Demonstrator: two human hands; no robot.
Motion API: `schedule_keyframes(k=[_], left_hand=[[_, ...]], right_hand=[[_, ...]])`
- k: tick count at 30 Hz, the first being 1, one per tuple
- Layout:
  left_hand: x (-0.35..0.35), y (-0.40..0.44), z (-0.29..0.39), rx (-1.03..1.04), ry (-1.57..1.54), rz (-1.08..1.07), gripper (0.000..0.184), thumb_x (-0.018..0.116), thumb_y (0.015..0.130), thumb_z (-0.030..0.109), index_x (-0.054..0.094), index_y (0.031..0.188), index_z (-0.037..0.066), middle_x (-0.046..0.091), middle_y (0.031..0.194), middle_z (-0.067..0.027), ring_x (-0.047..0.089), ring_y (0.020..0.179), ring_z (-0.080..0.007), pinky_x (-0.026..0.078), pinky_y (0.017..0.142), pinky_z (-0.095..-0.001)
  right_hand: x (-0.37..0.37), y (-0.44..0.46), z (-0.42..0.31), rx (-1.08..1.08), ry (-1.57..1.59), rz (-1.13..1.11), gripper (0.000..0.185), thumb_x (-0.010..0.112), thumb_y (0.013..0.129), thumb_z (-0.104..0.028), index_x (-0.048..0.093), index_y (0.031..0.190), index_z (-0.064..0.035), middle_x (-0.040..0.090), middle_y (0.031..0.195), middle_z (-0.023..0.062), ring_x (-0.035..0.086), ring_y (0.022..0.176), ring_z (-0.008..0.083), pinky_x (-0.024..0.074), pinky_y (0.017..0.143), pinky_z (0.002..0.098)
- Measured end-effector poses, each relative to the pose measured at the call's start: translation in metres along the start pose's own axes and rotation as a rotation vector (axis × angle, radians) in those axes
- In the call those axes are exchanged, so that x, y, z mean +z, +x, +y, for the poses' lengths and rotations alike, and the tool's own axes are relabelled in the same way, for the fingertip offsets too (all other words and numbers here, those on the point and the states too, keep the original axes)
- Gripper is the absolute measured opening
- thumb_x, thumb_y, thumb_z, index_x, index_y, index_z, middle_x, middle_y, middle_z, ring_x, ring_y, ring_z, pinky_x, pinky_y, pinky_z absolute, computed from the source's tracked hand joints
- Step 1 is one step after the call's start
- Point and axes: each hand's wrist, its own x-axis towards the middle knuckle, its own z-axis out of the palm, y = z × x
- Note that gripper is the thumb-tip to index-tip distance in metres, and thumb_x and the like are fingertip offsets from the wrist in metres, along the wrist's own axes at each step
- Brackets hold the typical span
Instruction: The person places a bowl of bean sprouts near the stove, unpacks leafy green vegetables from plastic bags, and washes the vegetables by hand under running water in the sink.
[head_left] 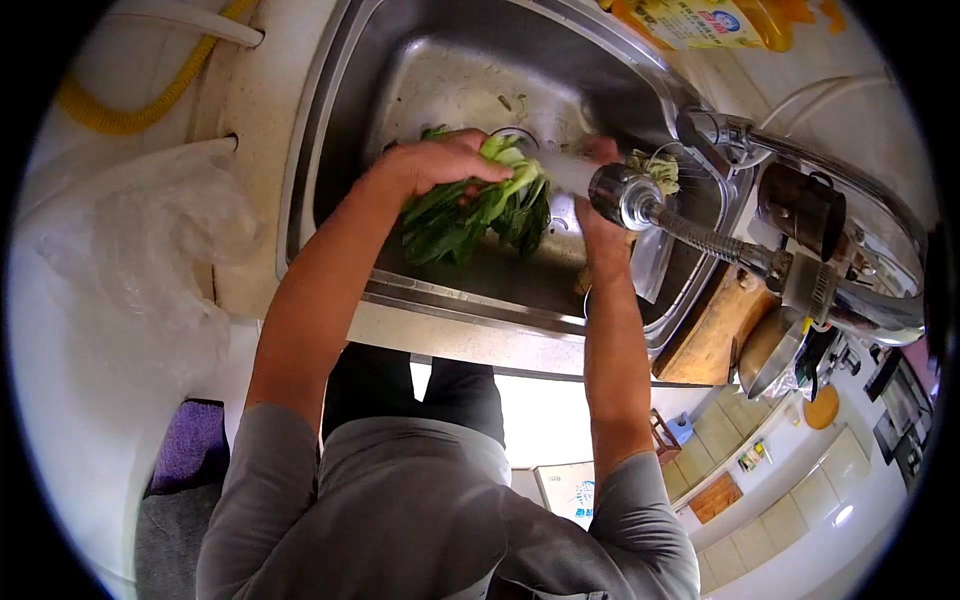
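Dark leafy greens (440, 235) — pale stems (520, 168), perhaps wet

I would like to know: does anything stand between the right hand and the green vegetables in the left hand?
Yes: the water spray from the tap head crosses the gap between the right hand and the green vegetables in this view. I see no solid barrier there.

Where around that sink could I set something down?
The sink floor beyond the greens looks bare except for scraps. A counter strip is open between the sink's left rim and the plastic bag. It's crowded rightward, around the spray head, wooden board and pan.
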Motion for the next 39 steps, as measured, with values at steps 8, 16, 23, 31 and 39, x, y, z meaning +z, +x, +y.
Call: schedule_keyframes(k=[8, 16, 23, 31, 39], left_hand=[[0.009, 0.035, -0.034, 0.283, -0.365, 0.069, 0.011, 0.062, 0.094, 0.011, 0.062, 0.102, 0.003, 0.061, 0.080, -0.0034, 0.059, 0.068, -0.0133, 0.051, 0.060, -0.0299], [0.032, 0.045, -0.028, 0.443, 0.027, 0.334, 0.025, 0.054, 0.093, 0.004, 0.057, 0.117, -0.003, 0.066, 0.086, -0.0105, 0.064, 0.074, -0.0210, 0.053, 0.067, -0.0355], [0.028, 0.048, -0.029, 0.549, 0.542, 0.561, 0.027, 0.058, 0.087, 0.005, 0.056, 0.113, -0.002, 0.064, 0.099, -0.0227, 0.061, 0.096, -0.0421, 0.049, 0.082, -0.0433], [0.028, 0.030, 0.005, 0.388, 1.212, 0.628, 0.030, 0.057, 0.080, 0.002, 0.063, 0.109, 0.009, 0.066, 0.109, -0.0114, 0.064, 0.102, -0.0339, 0.053, 0.085, -0.0470], [-0.020, 0.053, -0.026, 0.643, 1.036, 0.995, 0.035, 0.059, 0.084, 0.005, 0.062, 0.119, 0.009, 0.065, 0.111, -0.0161, 0.065, 0.099, -0.0362, 0.054, 0.088, -0.0417]], right_hand=[[0.024, -0.005, -0.067, 0.773, 0.673, -0.052, 0.022, 0.060, 0.098, -0.020, 0.056, 0.111, -0.0021, 0.059, 0.094, 0.0039, 0.055, 0.086, 0.0114, 0.0475, 0.077, 0.0287], [0.039, -0.001, -0.055, 0.144, -0.040, -0.140, 0.030, 0.060, 0.097, -0.017, 0.051, 0.119, 0.0024, 0.063, 0.096, 0.0142, 0.061, 0.081, 0.0256, 0.0493, 0.074, 0.0386], [0.006, 0.011, -0.050, 0.032, -0.351, -0.441, 0.022, 0.056, 0.098, -0.020, 0.063, 0.110, -0.0029, 0.065, 0.101, 0.0205, 0.063, 0.089, 0.0370, 0.0482, 0.075, 0.0420], [-0.001, -0.001, 0.043, 0.111, 0.321, -0.512, 0.032, 0.065, 0.090, -0.028, 0.066, 0.116, -0.0085, 0.069, 0.098, 0.0127, 0.067, 0.076, 0.0221, 0.0521, 0.062, 0.0315], [-0.041, 0.004, -0.013, 0.794, 1.116, -0.359, 0.045, 0.069, 0.087, -0.023, 0.058, 0.124, 0.0004, 0.068, 0.097, 0.0078, 0.065, 0.069, 0.0134, 0.0541, 0.055, 0.0255]])
